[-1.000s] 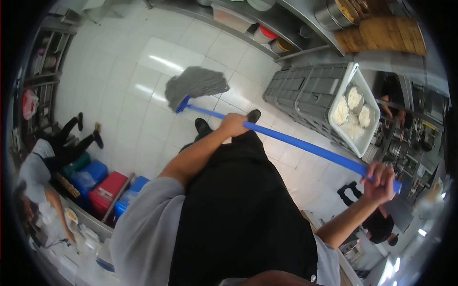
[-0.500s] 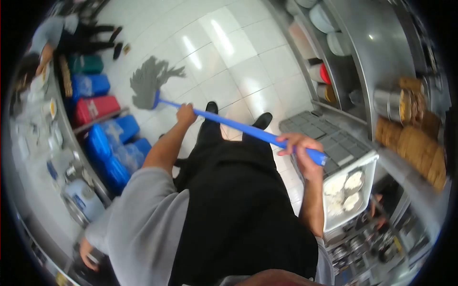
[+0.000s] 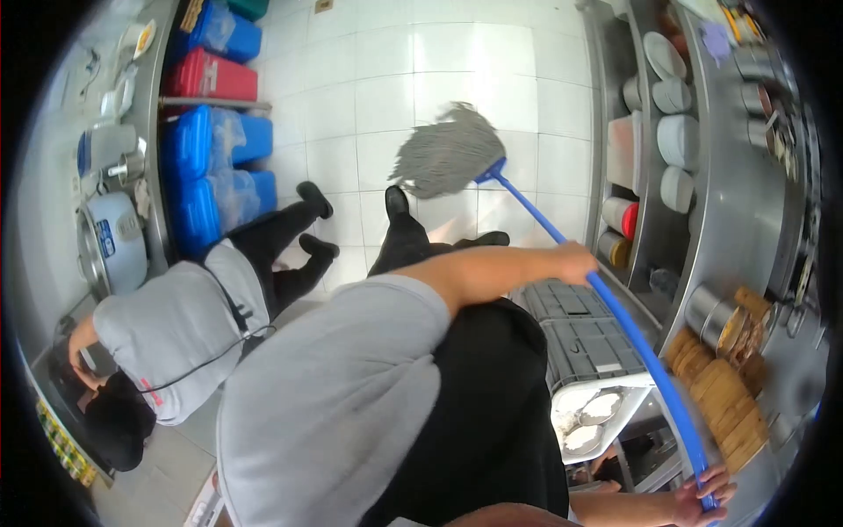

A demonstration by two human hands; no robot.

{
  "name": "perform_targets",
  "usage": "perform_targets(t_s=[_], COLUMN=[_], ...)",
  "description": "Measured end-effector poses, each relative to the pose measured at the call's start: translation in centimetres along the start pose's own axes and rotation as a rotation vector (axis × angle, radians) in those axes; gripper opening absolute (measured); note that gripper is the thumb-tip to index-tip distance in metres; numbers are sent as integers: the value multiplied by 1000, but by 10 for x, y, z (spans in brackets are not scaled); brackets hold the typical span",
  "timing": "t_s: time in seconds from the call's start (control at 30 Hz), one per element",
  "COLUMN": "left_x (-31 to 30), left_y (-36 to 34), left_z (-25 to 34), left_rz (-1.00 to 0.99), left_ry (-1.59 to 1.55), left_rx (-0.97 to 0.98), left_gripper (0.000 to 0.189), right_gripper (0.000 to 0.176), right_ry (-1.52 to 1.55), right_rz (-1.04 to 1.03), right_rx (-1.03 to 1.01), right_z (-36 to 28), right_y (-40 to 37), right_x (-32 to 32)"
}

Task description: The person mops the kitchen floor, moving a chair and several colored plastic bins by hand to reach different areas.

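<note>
A mop with a grey string head (image 3: 446,151) and a blue handle (image 3: 634,329) slants across the floor in front of me. My left hand (image 3: 575,263) is closed round the handle's lower half, with that arm stretched across my body. Near the handle's top end, at the bottom right of the view, my right hand (image 3: 705,498) grips it too. The mop strands lie on the white tiles just ahead of my black shoe (image 3: 397,201).
A co-worker (image 3: 180,329) in grey bends over the left counter, feet close to mine. Blue bins (image 3: 195,206) and a red bin (image 3: 211,75) sit under that counter. Grey crates (image 3: 590,342) and a white tub (image 3: 580,455) stand at my right, beside shelves of bowls (image 3: 674,140).
The mop head has swept from the left across to the right. My left hand has swung right, and my right hand has moved down and right. The co-worker behind shows more fully.
</note>
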State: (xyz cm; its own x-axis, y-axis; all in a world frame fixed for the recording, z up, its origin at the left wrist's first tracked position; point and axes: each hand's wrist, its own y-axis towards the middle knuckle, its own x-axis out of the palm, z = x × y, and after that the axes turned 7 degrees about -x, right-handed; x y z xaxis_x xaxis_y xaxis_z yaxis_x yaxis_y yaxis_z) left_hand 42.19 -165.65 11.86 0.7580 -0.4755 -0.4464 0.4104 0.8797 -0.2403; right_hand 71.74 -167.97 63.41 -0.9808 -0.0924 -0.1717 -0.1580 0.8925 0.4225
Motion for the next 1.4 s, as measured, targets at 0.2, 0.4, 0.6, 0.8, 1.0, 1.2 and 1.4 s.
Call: perform_targets(t_s=[0.2, 0.4, 0.6, 0.8, 1.0, 1.2, 1.4], left_x=[-37, -135, -265, -323, -296, -287, -233], left_y=[-50, -179, -345, -500, -456, -342, -176], left_z=[-23, -163, -334, -425, -396, -365, -274], left_rz=[-100, 182, 691, 915, 1116, 778, 795], left_ry=[55, 101, 146, 154, 71, 83, 350], left_rx=[-74, -254, -413, -876, -1023, -1350, -793], left_gripper=[32, 26, 13, 8, 36, 45, 36], right_gripper=[51, 50, 46, 40, 41, 30, 33], right_ry=[225, 375, 513, 693, 707, 645, 557], right_rz=[169, 137, -194, -529, -583, -617, -477], right_rx=[163, 206, 114, 222, 279, 453, 518], right_z=[27, 58, 91, 129, 163, 260, 272], right_y=[-16, -21, -10, -65, -43, 2, 105], right_x=[9, 208, 482, 650, 629, 534, 349])
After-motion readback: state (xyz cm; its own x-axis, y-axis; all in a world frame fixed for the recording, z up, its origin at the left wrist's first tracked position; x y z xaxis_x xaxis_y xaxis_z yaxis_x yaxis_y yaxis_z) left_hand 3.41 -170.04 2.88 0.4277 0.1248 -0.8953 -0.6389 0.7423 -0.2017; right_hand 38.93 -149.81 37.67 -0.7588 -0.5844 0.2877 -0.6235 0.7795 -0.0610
